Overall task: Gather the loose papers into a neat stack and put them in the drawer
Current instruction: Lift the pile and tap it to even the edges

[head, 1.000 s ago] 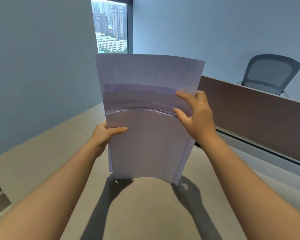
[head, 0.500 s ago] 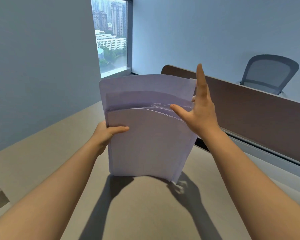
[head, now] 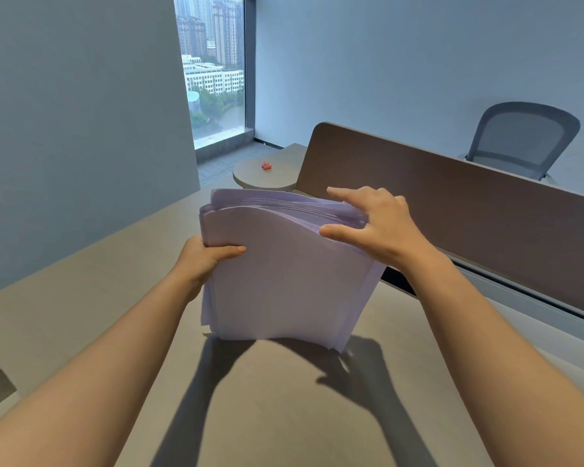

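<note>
Stack squaring | my left hand (head: pixel 205 261) clamped papers (head: pixel 284 278) upright on desk (head: pixel 81 298) to level bottom edges | my right hand (head: pixel 375 224) spread wide, patting the top edge flush

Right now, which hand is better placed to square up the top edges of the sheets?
The right hand. It is open at the uneven top right corner of the paper stack, free to tap the edges. The left hand is clamped on the stack's left edge, holding it upright on the desk.
</note>
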`<state>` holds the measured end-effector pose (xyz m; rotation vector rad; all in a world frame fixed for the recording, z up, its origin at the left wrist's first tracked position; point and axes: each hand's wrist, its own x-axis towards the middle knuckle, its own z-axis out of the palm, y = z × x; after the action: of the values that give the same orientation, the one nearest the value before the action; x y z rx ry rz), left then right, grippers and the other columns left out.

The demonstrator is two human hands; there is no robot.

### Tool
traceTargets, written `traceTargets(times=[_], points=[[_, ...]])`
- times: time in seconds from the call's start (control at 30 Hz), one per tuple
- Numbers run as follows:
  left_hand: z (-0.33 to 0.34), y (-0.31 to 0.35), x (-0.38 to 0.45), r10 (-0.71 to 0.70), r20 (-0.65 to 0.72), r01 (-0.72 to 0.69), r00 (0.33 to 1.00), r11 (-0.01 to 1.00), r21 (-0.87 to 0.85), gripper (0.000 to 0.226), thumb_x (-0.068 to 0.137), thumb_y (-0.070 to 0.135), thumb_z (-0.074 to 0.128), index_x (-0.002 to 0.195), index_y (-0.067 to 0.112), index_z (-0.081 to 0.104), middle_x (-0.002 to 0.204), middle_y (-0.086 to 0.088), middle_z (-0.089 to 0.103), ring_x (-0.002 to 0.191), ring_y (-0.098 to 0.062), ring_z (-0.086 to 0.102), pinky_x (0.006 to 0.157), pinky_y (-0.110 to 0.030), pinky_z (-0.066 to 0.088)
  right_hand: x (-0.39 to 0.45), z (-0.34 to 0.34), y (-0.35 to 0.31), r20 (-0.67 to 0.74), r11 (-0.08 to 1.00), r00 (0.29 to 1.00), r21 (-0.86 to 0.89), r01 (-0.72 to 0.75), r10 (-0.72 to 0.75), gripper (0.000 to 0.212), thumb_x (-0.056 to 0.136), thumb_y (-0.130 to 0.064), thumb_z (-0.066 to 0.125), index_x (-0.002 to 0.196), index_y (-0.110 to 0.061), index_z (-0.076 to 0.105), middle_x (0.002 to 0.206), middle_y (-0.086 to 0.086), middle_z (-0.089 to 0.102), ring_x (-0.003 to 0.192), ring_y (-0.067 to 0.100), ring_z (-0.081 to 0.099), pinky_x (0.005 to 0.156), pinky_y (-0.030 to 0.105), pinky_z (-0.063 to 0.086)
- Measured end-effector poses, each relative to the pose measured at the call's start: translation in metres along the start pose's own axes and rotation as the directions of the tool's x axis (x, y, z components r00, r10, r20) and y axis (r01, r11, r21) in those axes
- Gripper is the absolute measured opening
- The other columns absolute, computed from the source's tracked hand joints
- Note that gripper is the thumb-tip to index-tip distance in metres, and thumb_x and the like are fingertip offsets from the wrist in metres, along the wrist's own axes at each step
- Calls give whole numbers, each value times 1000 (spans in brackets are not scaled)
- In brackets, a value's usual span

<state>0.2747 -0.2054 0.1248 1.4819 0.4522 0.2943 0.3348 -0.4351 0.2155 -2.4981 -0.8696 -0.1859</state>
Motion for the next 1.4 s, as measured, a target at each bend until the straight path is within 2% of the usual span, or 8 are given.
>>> traceTargets(times=[0.2, 0.33, 0.47, 0.57, 0.73, 0.9, 1.1, 1.4], points=[[1, -7, 2, -17, -43, 17, 999, 1000, 9, 42, 77, -7, 62, 118, -7, 56, 92, -9, 63, 100, -30, 54, 94, -43, 46, -1, 2, 12, 29, 983, 993, -146, -108, 114, 79, 71, -40, 70, 139, -27, 33, 144, 1, 38, 134, 23, 27, 109, 41, 18], [-4, -7, 0, -38, 6, 38, 999, 999, -6, 38, 78, -11, 57, 114, -1, 56, 88, -4, 61, 104, -31, 52, 99, -47, 43, -8, 14, 26, -2, 921, 964, 297, -253, 265, 87, 72, -17, 74, 143, -22, 22, 145, 2, 33, 131, 21, 36, 107, 38, 31], [-7, -2, -4, -56, 74, 58, 996, 998, -19, 28, 79, -11, 55, 99, 9, 58, 91, -5, 60, 106, -30, 51, 96, -43, 43, -13, 30, 43, 116, 596, 912, 724, -348, 393, 74, 59, -13, 80, 125, -16, 48, 125, 5, 54, 115, 26, 50, 95, 36, 46], [-6, -1, -6, -52, 116, 57, 992, 997, -43, 27, 81, -6, 55, 91, 18, 59, 94, -6, 60, 104, -28, 52, 88, -38, 47, -17, 48, 44, 217, 464, 893, 792, -397, 394, 30, 69, 1, 71, 88, -19, 59, 89, 1, 62, 94, 26, 57, 84, 37, 49], [15, 9, -11, -13, 27, 18, 1000, 984, -175, 18, 82, -2, 57, 83, 17, 60, 87, -5, 62, 84, -21, 59, 79, -33, 51, -12, 62, 25, 154, 344, 873, 876, -338, 463, 25, 73, 2, 68, 75, -21, 57, 81, 0, 60, 80, 19, 58, 80, 37, 51], [18, 30, -9, 82, -84, -93, 993, 986, -140, 10, 82, 14, 63, 80, 23, 59, 82, 2, 62, 74, -11, 58, 61, -20, 48, -8, 49, 30, 68, 398, 903, 882, -253, 424, 25, 73, 3, 68, 78, -19, 57, 79, -2, 59, 73, 11, 57, 63, 21, 53], [30, 49, -12, 86, -224, -123, 971, 979, -160, 27, 85, 31, 59, 63, 18, 51, 67, 0, 52, 59, -12, 49, 55, -22, 40, -23, 61, 33, 161, 370, 884, 864, -342, 439, 32, 74, 0, 68, 102, -10, 55, 82, -1, 58, 77, 12, 54, 64, 24, 48], [13, 50, -1, 47, -403, -87, 914, 993, -83, 23, 85, 13, 50, 64, 20, 46, 66, 3, 45, 58, -9, 40, 50, -22, 29, -24, 65, 35, 176, 364, 875, 859, -360, 451, 30, 77, -3, 66, 102, -12, 52, 82, -1, 55, 77, 11, 53, 66, 25, 48]])
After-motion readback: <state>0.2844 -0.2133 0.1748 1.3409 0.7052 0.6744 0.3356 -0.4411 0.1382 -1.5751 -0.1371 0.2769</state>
